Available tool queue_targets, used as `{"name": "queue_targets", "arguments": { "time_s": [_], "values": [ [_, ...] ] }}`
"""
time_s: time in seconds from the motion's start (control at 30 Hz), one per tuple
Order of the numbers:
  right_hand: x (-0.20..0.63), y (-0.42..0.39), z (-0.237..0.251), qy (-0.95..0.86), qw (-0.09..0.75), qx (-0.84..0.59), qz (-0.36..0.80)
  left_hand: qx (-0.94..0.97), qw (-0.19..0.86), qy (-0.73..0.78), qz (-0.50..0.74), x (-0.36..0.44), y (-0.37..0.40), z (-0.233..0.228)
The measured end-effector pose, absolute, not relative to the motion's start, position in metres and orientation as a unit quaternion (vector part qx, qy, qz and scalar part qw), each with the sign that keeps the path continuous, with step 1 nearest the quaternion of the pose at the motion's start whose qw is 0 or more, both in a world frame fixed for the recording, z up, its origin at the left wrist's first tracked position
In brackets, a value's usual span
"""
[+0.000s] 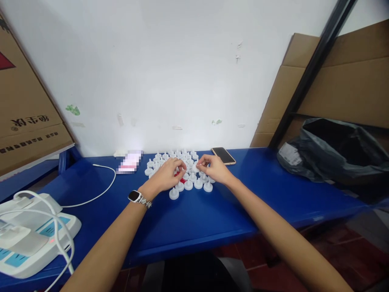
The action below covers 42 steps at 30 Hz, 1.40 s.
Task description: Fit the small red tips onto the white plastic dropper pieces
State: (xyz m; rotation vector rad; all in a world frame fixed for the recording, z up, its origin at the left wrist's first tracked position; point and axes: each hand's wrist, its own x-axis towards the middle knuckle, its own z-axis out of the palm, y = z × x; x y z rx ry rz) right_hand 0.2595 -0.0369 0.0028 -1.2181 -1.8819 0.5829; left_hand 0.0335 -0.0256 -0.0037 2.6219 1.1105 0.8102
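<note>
Device (28,239), white with a teal panel and looped cable, sat nearest on the blue counter (194,219). Left hand (169,174), watch on its wrist, and right hand (215,168) were both pinched narrow over the cluster of small white plastic caps (182,172), fingertips touching caps mid-cluster. Caps looked light, rigid, smooth; best gripped by the raised centre stem. Phone (223,155) lay just beyond, black bag (331,152) far right.

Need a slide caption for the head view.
Both hands, left hand and right hand, pinch small white plastic caps clustered on blue table.
</note>
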Motion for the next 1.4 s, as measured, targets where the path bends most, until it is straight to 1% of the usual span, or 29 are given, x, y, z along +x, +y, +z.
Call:
{"name": "queue_targets", "arguments": {
  "time_s": [0.2, 0.33, 0.47, 0.63, 0.83, 1.0, 1.13, 1.27, 1.33, 1.4],
  "values": [
    [0.265, -0.036, 0.002, -0.769, 0.369, -0.465, 0.237, 0.896, 0.057, 0.358, 0.256, 0.044, -0.034, -0.007],
    [0.269, -0.035, 0.002, -0.769, 0.375, -0.46, 0.237, 0.894, 0.017, 0.375, 0.246, 0.052, -0.032, -0.008],
    [0.271, -0.034, 0.004, -0.77, 0.378, -0.453, 0.241, 0.895, 0.024, 0.376, 0.239, 0.057, -0.03, -0.007],
    [0.27, -0.031, -0.002, -0.795, 0.337, -0.447, 0.234, 0.887, 0.025, 0.395, 0.239, 0.049, -0.028, -0.004],
    [0.269, -0.029, -0.008, -0.817, 0.296, -0.462, 0.177, 0.886, 0.034, 0.392, 0.246, 0.042, -0.028, -0.005],
    [0.263, -0.032, -0.004, -0.836, 0.264, -0.456, 0.153, 0.889, 0.037, 0.385, 0.245, 0.049, -0.029, -0.007],
    [0.26, -0.043, 0.002, -0.832, 0.264, -0.475, 0.112, 0.869, 0.051, 0.39, 0.3, 0.044, -0.033, 0.0],
    [0.265, -0.067, -0.002, -0.803, 0.297, -0.516, 0.03, 0.813, 0.05, 0.444, 0.372, 0.022, -0.052, 0.004],
    [0.265, -0.081, -0.01, -0.815, 0.274, -0.511, 0.01, 0.792, 0.038, 0.491, 0.361, 0.009, -0.064, -0.001],
    [0.259, -0.091, -0.019, -0.835, 0.237, -0.497, -0.006, 0.781, 0.023, 0.534, 0.324, -0.003, -0.074, -0.01]
  ]
}}
